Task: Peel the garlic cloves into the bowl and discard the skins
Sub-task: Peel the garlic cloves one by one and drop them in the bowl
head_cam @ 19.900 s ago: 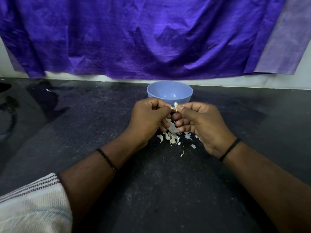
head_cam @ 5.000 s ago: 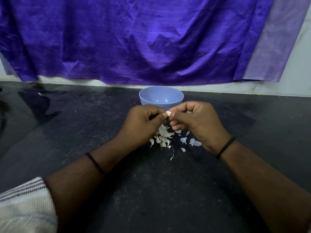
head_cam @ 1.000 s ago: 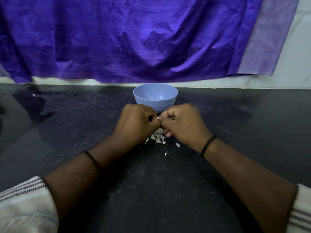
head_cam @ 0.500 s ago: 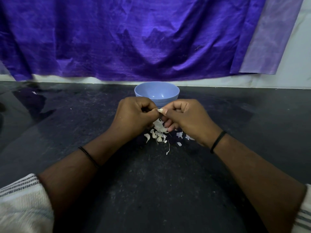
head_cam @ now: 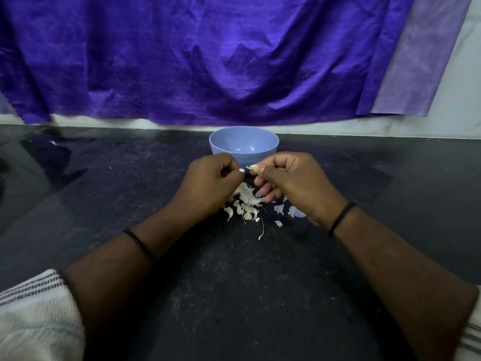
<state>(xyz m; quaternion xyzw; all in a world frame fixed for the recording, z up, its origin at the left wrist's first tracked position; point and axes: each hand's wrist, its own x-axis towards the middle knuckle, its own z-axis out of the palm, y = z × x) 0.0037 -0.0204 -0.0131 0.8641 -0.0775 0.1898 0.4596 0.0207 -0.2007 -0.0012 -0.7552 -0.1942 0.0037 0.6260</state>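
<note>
A light blue bowl point(head_cam: 244, 142) stands on the dark counter just beyond my hands; what I see of its inside looks empty. My right hand point(head_cam: 294, 183) pinches a small pale garlic clove point(head_cam: 253, 167) between thumb and forefinger. My left hand point(head_cam: 208, 183) pinches a bit of white skin point(head_cam: 242, 170) a short gap to the left of the clove. Below and between my hands lies a heap of garlic skins and cloves point(head_cam: 247, 201), with several loose skin flakes point(head_cam: 295, 211) to its right.
The dark stone counter point(head_cam: 234, 282) stretches wide on both sides. A purple cloth point(head_cam: 208, 61) hangs on the wall behind the bowl. A glossy wet-looking patch point(head_cam: 39, 165) shows on the far left of the counter.
My hands have drawn slightly apart; a bit of skin has come off the clove and stays in my left fingers. The bowl and the heap have not moved.
</note>
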